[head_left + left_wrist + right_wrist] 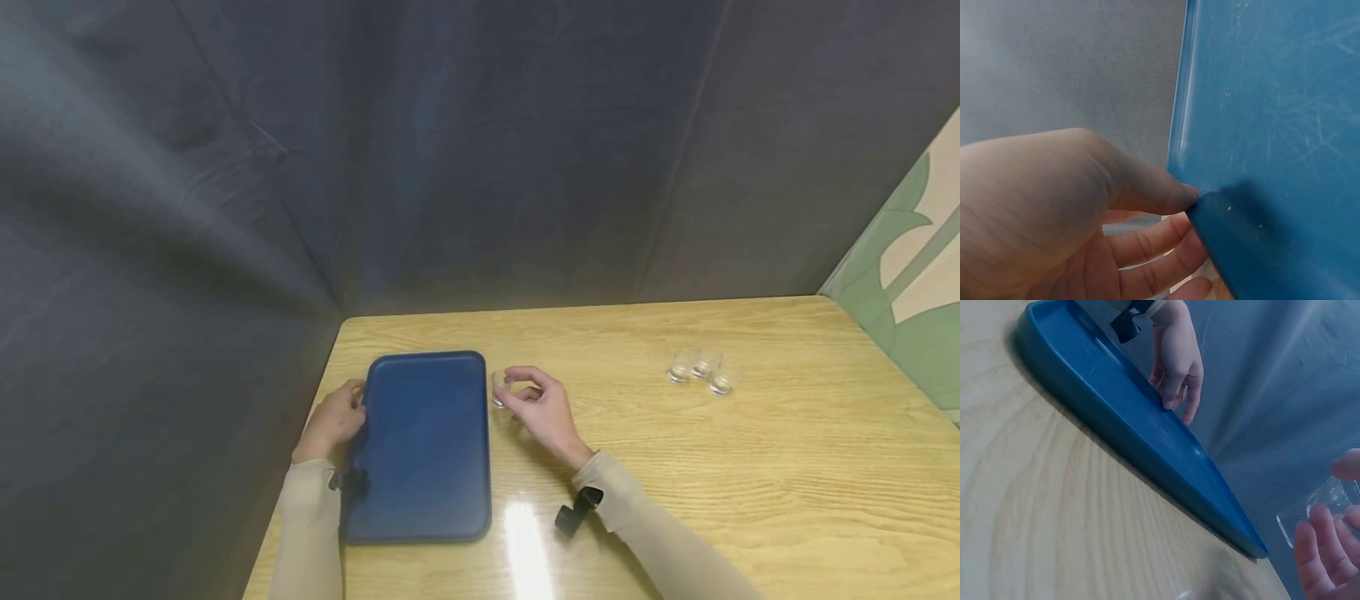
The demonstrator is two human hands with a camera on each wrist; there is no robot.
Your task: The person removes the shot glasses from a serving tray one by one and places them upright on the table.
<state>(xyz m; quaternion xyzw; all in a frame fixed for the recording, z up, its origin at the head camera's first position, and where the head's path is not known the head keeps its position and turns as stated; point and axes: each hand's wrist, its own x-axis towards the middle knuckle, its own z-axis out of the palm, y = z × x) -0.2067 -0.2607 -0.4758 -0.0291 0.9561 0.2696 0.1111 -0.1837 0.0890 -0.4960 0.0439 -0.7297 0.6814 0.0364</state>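
Note:
A blue tray (423, 450) with a raised rim lies on the left part of the table, its surface scratched in the left wrist view. My left hand (332, 423) holds its left edge; up close the thumb (1179, 195) presses the rim while the other fingers lie against the outer side. Just off the tray's right edge, my right hand (546, 415) grips a small clear glass (497, 390) between thumb and fingers. In the right wrist view that glass (1291, 524) looks tilted, partly covered by the fingers (1319, 550).
Several small clear glasses (702, 364), clustered together, stand toward the right rear of the wooden table (750, 483). A dark curtain (525, 167) hangs behind and along the left side. A leaf-patterned surface (915, 275) borders the right.

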